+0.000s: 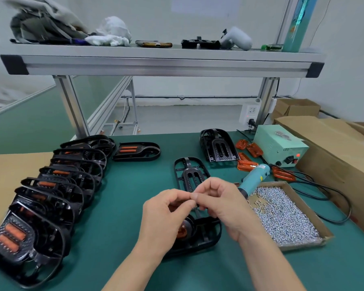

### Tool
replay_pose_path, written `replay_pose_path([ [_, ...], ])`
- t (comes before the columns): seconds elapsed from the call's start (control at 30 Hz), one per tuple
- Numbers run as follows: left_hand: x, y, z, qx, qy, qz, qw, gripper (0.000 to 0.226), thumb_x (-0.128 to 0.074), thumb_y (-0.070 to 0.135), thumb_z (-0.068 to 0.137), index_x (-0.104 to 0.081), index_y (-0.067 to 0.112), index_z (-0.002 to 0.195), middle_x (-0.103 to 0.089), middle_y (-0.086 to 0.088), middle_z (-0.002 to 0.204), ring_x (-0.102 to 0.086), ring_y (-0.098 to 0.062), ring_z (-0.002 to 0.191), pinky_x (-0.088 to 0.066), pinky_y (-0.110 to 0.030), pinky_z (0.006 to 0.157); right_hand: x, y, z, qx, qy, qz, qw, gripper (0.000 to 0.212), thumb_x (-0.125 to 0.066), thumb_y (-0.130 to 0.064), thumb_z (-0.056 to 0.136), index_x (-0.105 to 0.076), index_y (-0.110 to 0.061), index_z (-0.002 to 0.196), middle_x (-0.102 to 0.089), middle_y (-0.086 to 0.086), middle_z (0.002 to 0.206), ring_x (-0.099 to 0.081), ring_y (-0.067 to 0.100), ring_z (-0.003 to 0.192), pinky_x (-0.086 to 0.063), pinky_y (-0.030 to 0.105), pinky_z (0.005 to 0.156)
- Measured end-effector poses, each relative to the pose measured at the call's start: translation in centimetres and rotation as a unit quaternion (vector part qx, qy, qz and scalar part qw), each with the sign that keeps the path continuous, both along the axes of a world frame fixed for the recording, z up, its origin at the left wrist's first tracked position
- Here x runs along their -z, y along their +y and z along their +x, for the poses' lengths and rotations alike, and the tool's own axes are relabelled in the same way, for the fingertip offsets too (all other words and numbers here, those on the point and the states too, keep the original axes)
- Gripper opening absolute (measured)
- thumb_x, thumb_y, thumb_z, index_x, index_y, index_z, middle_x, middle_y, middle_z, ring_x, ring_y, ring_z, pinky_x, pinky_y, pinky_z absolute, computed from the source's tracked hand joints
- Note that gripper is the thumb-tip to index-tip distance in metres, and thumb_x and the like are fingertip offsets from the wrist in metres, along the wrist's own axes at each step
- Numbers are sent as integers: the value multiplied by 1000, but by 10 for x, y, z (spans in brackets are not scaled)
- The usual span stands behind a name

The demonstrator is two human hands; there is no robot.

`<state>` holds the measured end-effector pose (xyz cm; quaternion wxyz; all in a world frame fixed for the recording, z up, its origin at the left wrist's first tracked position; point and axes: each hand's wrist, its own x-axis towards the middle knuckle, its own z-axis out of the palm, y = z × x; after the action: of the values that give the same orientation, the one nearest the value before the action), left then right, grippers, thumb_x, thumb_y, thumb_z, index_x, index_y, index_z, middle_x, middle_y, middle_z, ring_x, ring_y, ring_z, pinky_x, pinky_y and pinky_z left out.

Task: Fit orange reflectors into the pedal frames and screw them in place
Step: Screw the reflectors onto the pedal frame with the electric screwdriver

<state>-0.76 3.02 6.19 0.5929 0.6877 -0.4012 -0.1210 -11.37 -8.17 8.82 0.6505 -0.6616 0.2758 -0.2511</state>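
2 hands meet at centre: our left hand [164, 208] and right hand [221, 202] pinch fingertips together, though we cannot tell what they hold, above a pedal frame [208, 229] with its orange reflector [181, 233]. Screws [282, 217] lie at 3 o'clock, loose reflectors [248, 164] at 1.

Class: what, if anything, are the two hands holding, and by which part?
The left hand and right hand pinch fingertips together over a pedal frame; what they pinch is too small to tell.

Screw tray [315, 217] right of pedal frame [206, 232]
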Motion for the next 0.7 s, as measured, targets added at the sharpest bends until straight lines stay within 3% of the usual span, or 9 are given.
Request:
replay_pose_path([
  [0.1, 0, 5, 5, -4, -9, 14, 1000, 30, -79, 13, 81, -76, 42, 80, -74, 15, 79, -70, -6, 78, -54, -20, 72, 5, 1, 2, -25, 1, 28, 999, 13, -79, -5, 82, -68, -9, 78, -67, 3, 63, -57, 7, 52, -38, 14, 45],
  [0.17, -1, 6, 6, -17, -32, 22, 999, 28, -79, 13, 81, -75, 41, 79, -73, 17, 77, -69, -4, 75, -50, -14, 69, 9, -1, 2, -31, 5, 21, 999, 11, -77, -10, 85, -70, -11, 77, -72, 5, 68, -62, 9, 55, -39, 16, 46],
  [0.23, -1, 6, 6, -28, -42, 28, 998, 28, -77, 12, 82, -73, 38, 77, -72, 18, 75, -66, -1, 73, -46, -10, 67, 12, -13, -2, 40, 26, -44, 998, 14, -74, -18, 90, -71, -15, 77, -75, 3, 75, -66, 11, 63, -43, 18, 52],
  [0.33, -1, 8, 7, -34, -20, 41, 998, 27, -74, 12, 84, -71, 38, 76, -71, 17, 76, -65, -1, 74, -44, -7, 68, 16, -51, -19, 254, 135, -229, 930, 16, -71, -31, 89, -64, -18, 84, -68, -4, 86, -63, 15, 79, -45, 30, 68],
  [0.4, 0, 9, 7, -32, -6, 49, 998, 27, -74, 14, 85, -71, 39, 75, -71, 17, 75, -64, 0, 73, -44, -7, 68, 23, -73, -34, 322, 199, -275, 884, 25, -71, -36, 87, -53, -17, 86, -57, 1, 94, -53, 22, 83, -38, 32, 69],
  [0.47, 1, 9, 6, -30, 0, 56, 998, 27, -73, 14, 85, -70, 39, 76, -72, 16, 76, -65, -1, 73, -44, -7, 69, 34, -89, -43, 343, 233, -244, 877, 35, -72, -40, 86, -47, -19, 98, -55, 6, 102, -53, 24, 88, -39, 34, 74],
  [0.53, 3, 9, 6, -27, 1, 64, 998, 25, -73, 15, 85, -70, 38, 76, -72, 15, 77, -65, -2, 74, -45, -9, 69, 41, -96, -43, 324, 231, -156, 904, 47, -73, -42, 87, -40, -18, 110, -60, 7, 100, -62, 27, 86, -49, 40, 76],
  [0.6, 5, 10, 5, -21, -1, 74, 997, 25, -73, 14, 86, -70, 37, 76, -71, 15, 77, -65, -3, 74, -45, -10, 69, 42, -99, -39, 301, 163, -32, 939, 51, -72, -39, 90, -35, -15, 115, -62, 8, 89, -65, 25, 67, -54, 39, 60],
  [0.7, 6, 10, 5, -15, 0, 82, 997, 27, -73, 12, 85, -69, 38, 76, -71, 16, 77, -65, -2, 73, -45, -10, 68, 41, -104, -33, 298, 100, 65, 947, 39, -74, -34, 90, -49, -9, 105, -63, 9, 80, -58, 11, 46, -47, 25, 40],
])
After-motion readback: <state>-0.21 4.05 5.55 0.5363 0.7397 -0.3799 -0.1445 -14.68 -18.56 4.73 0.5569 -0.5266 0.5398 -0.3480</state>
